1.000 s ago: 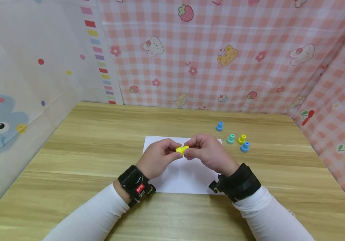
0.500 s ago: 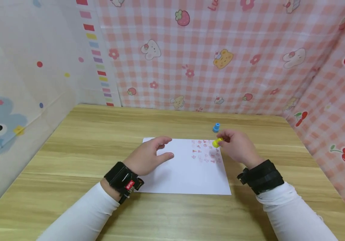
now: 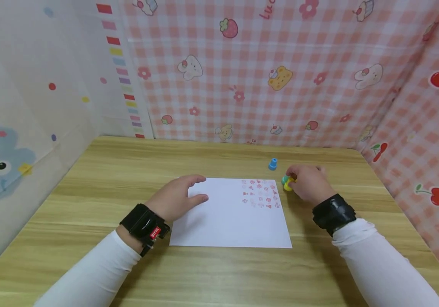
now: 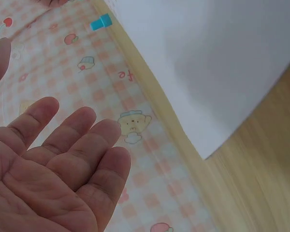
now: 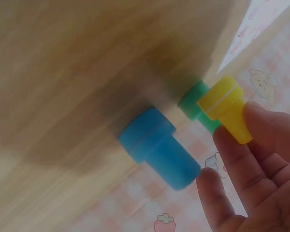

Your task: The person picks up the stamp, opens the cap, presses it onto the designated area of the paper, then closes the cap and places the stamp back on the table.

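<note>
Beside the paper's right edge, my right hand (image 3: pixel 308 183) pinches a small yellow stamp (image 5: pixel 226 99) by its narrow end, between thumb and finger. Right behind it stands a green stamp (image 5: pixel 194 100), partly covered in the head view. In the right wrist view a blue stamp (image 5: pixel 157 147) stands close to another fingertip; the hand hides it from the head camera. My left hand (image 3: pixel 175 197) hovers over the left part of the white paper (image 3: pixel 227 228), fingers relaxed and holding nothing. Rows of small red prints (image 3: pixel 259 192) fill the paper's upper right area.
Another blue stamp (image 3: pixel 272 164) stands behind the paper's far right corner. The wooden table (image 3: pixel 219 277) meets a pink checked cloth (image 3: pixel 212 85) at the back, with more printed cloth on both sides.
Both hands held the yellow stamp over the paper; then the left hand let go and drew back left. The right hand carried the stamp right, to the stamps beside the paper.
</note>
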Demonstrator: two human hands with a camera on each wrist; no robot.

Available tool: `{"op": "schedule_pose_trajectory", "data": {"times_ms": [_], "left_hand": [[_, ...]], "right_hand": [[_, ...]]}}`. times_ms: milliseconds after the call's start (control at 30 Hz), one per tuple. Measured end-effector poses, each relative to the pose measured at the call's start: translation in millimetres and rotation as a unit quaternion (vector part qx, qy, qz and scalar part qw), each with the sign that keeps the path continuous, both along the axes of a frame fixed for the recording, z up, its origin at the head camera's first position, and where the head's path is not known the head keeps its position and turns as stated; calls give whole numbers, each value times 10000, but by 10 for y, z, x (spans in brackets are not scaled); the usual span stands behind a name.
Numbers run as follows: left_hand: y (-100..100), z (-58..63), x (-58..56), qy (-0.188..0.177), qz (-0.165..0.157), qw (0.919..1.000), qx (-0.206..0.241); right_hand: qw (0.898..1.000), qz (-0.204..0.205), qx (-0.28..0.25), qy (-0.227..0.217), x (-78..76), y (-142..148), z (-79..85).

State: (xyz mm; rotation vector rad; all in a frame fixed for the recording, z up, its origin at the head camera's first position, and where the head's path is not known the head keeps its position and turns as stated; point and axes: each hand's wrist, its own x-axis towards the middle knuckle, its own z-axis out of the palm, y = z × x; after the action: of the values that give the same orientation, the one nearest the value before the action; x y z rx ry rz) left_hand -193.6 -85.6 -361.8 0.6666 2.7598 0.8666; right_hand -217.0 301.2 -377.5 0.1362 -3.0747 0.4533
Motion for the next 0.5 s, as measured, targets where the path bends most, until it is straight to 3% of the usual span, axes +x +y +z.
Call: {"op": "schedule_pose_trajectory", "data": {"times_ms": [233, 500], "left_hand": [[-43, -29, 8, -106, -2, 9999, 30], [-48, -49, 17, -186, 22, 9998, 43]], "right_hand": [[9995, -44, 310, -96, 9, -27, -31], [9990, -11, 411, -194, 54, -55, 56]]}}
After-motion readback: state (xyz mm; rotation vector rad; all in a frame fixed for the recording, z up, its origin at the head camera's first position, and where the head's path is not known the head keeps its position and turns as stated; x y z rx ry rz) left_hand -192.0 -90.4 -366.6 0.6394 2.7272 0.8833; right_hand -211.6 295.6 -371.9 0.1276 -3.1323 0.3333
